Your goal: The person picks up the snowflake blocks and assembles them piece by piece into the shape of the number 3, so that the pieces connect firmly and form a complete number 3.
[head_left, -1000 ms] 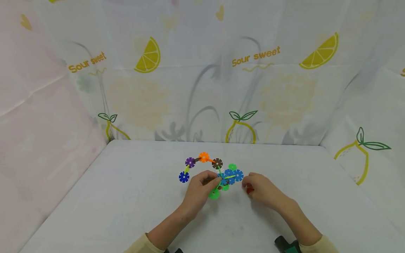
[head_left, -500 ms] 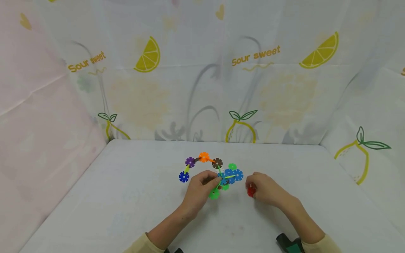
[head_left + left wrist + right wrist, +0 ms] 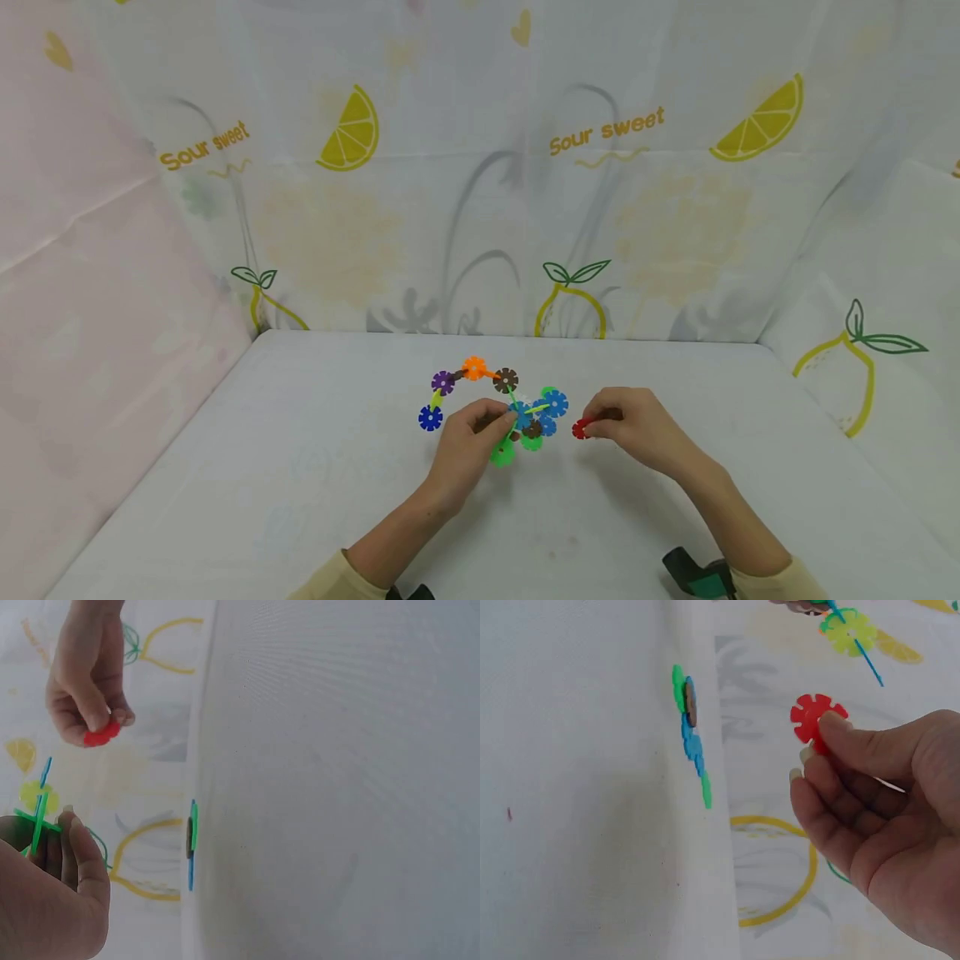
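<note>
My left hand (image 3: pixel 467 450) pinches a string of joined plastic snowflake discs, holding it by a blue disc (image 3: pixel 519 413) near its right end. The string curves over the fingers through a brown disc (image 3: pixel 506 380), an orange disc (image 3: pixel 474 367) and a purple disc (image 3: pixel 442 382) to a dark blue disc (image 3: pixel 430 418). A yellow-green disc (image 3: pixel 849 632) stands edge-joined in the right wrist view. To the right, apart from the string, my right hand (image 3: pixel 651 433) pinches a red snowflake disc (image 3: pixel 804 714) between thumb and fingers, its notched rim sticking out.
Several loose discs lie flat on the white table (image 3: pixel 300 500) just beyond the left fingertips: blue (image 3: pixel 548 427), brown (image 3: pixel 532 429) and green (image 3: pixel 532 442). A lemon-print cloth (image 3: pixel 450 208) hangs behind the table and along both sides.
My right hand has lifted and turned the red disc, bringing it from under the fingers to the fingertips. The left hand and its string shifted slightly left and up.
</note>
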`<state>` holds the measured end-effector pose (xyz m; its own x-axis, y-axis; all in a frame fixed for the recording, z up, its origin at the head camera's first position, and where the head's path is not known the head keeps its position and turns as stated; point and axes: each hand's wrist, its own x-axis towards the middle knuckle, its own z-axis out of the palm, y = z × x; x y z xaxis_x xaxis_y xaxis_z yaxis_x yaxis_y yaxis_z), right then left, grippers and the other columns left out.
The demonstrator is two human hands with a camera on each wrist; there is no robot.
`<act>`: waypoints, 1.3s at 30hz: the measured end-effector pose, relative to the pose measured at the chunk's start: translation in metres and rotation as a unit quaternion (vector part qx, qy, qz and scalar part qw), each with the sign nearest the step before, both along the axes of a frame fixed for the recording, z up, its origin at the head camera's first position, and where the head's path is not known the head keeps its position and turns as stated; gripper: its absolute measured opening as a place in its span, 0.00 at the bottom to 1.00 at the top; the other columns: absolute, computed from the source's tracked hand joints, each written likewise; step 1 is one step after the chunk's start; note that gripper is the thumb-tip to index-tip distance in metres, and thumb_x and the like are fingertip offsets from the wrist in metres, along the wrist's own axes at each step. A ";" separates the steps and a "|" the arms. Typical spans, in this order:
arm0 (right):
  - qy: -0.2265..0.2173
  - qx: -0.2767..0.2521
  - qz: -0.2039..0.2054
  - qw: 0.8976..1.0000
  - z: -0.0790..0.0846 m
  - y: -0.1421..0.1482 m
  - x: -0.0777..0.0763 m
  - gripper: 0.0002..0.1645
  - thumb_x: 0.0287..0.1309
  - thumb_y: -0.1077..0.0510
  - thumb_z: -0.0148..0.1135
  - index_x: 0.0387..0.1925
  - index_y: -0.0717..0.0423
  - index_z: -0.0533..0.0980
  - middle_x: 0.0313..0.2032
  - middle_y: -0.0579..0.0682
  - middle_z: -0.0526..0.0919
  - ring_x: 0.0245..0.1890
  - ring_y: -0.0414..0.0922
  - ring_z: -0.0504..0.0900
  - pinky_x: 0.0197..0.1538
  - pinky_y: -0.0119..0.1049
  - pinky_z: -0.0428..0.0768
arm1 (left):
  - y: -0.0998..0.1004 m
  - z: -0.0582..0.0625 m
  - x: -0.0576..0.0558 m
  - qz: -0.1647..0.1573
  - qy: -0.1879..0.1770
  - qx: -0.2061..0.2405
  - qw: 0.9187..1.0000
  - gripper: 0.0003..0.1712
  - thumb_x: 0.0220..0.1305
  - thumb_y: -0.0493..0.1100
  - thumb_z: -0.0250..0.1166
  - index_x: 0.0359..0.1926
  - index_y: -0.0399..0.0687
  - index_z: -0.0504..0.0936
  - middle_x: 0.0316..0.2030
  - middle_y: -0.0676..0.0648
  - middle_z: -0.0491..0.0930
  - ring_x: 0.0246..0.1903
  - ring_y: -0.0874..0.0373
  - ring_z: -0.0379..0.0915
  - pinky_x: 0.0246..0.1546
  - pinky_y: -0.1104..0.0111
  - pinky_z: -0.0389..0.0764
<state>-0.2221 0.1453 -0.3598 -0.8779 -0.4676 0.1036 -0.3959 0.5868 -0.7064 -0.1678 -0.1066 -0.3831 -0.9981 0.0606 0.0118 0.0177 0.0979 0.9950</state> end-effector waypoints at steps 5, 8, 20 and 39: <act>-0.084 -0.081 0.008 0.993 0.007 0.002 0.001 0.07 0.62 0.58 0.66 0.38 0.58 0.82 0.36 0.53 0.87 0.35 0.54 0.86 0.43 0.40 0.85 | 0.000 0.000 0.000 0.009 -0.001 -0.006 1.000 0.17 0.71 0.49 0.61 0.49 0.41 0.81 0.41 0.43 0.84 0.42 0.57 0.77 0.41 0.75 0.77; -0.111 -0.120 0.011 0.986 0.008 0.002 0.003 0.12 0.63 0.56 0.66 0.41 0.62 0.81 0.37 0.56 0.87 0.35 0.56 0.87 0.44 0.35 0.85 | 0.000 0.000 0.000 0.008 -0.004 -0.009 1.000 0.16 0.71 0.49 0.61 0.49 0.42 0.81 0.41 0.43 0.84 0.42 0.57 0.77 0.42 0.75 0.77; -0.151 -0.210 0.009 0.966 0.001 -0.009 0.003 0.17 0.63 0.56 0.65 0.44 0.69 0.79 0.37 0.60 0.86 0.33 0.52 0.88 0.43 0.36 0.86 | 0.007 -0.002 0.003 0.004 0.004 -0.015 1.000 0.13 0.70 0.49 0.62 0.45 0.45 0.82 0.40 0.46 0.81 0.40 0.57 0.73 0.41 0.76 0.77; -0.098 -0.238 -0.060 0.964 -0.003 -0.017 0.007 0.18 0.65 0.57 0.62 0.45 0.71 0.79 0.34 0.54 0.86 0.29 0.43 0.86 0.42 0.31 0.85 | 0.011 -0.001 0.008 -0.057 -0.014 -0.043 0.997 0.14 0.68 0.48 0.63 0.48 0.45 0.84 0.45 0.47 0.85 0.43 0.55 0.82 0.49 0.63 0.82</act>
<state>-0.2148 0.1286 -0.3627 -0.9472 -0.3018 0.1084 -0.1771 0.2106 -0.9614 -0.1601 -0.0957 -0.3839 -0.9847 0.1723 -0.0260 0.0058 0.1812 0.9834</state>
